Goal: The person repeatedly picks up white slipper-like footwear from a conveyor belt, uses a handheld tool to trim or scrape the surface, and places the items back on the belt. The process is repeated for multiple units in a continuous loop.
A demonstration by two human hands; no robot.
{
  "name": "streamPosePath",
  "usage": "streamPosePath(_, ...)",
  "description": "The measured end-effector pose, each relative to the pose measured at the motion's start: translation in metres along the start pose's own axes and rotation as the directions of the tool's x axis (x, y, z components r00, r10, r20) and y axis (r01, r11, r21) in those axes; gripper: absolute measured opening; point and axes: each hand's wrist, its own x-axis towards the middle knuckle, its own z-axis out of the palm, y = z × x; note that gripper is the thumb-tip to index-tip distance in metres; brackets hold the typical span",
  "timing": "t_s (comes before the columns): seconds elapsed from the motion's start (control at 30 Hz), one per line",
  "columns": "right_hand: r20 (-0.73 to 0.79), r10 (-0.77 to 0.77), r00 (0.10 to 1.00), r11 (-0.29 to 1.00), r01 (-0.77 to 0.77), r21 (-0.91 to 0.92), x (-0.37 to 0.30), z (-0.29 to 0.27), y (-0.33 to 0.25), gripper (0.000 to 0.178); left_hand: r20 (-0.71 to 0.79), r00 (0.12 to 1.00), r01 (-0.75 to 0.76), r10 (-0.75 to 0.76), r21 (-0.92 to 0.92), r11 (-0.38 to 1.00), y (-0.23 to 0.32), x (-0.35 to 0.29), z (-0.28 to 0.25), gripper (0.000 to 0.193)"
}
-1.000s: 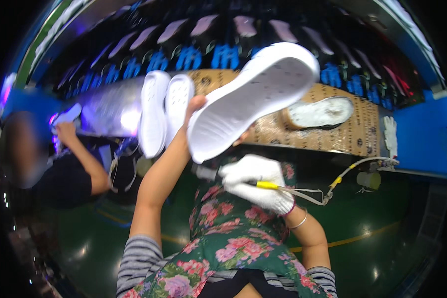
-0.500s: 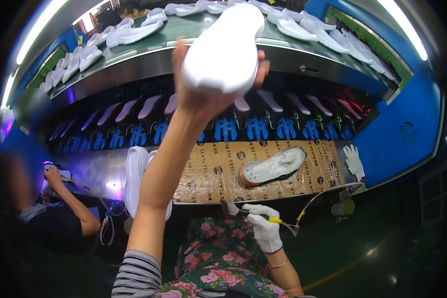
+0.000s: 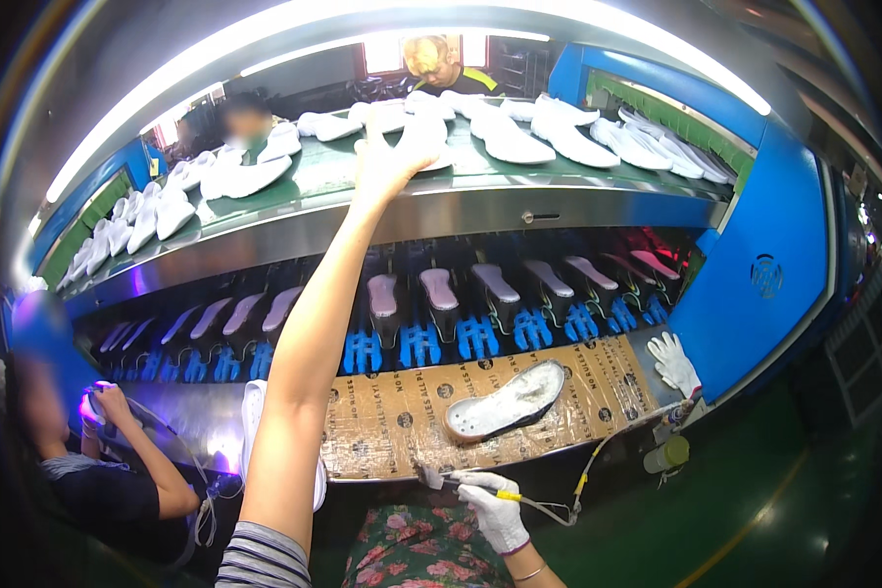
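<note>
My bare left hand [image 3: 392, 167] reaches far forward to the green conveyor belt. It is around the near end of a white shoe sole [image 3: 425, 125] lying there, thumb across it; part of the grip is hidden. My right hand [image 3: 497, 510], in a white glove, is closed on a brush [image 3: 431, 477] with a hose and yellow bands at its handle. The brush's bristles are just off the near edge of the cardboard. On the cardboard [image 3: 382, 392] lies another shoe sole [image 3: 508, 402], its hollow side up and whitish inside.
Several white soles [image 3: 505, 132] line the green belt [image 3: 314, 162]. Below it, a rack carries pinkish insole-shaped pieces [image 3: 439, 289] above blue clamps [image 3: 421, 345]. A white glove [image 3: 672, 363] lies at the right, by a blue panel [image 3: 755, 255]. A co-worker [image 3: 108, 470] works at the left.
My left hand has carried the white sole forward, from up close down onto the belt. The view has tilted upward. My right hand still holds the brush.
</note>
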Motion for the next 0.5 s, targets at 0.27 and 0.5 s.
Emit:
streamPosePath(0.27, -0.053, 0.023, 0.998, 1.0, -0.024, -0.017, 0.0, 0.0, 0.01, 0.023, 0.041, 0.957, -0.288, 0.289, 0.289, 0.913, -0.012, 0.026, 0.038, 0.133)
streamPosePath(0.5, -0.131, 0.05, 0.99, 0.998, -0.047, 0.029, 0.001, 0.005, 0.02, 0.02, -0.16, 0.986, 0.089, 0.047, 0.743, 0.663, -0.108, 0.047, -0.12, 0.084)
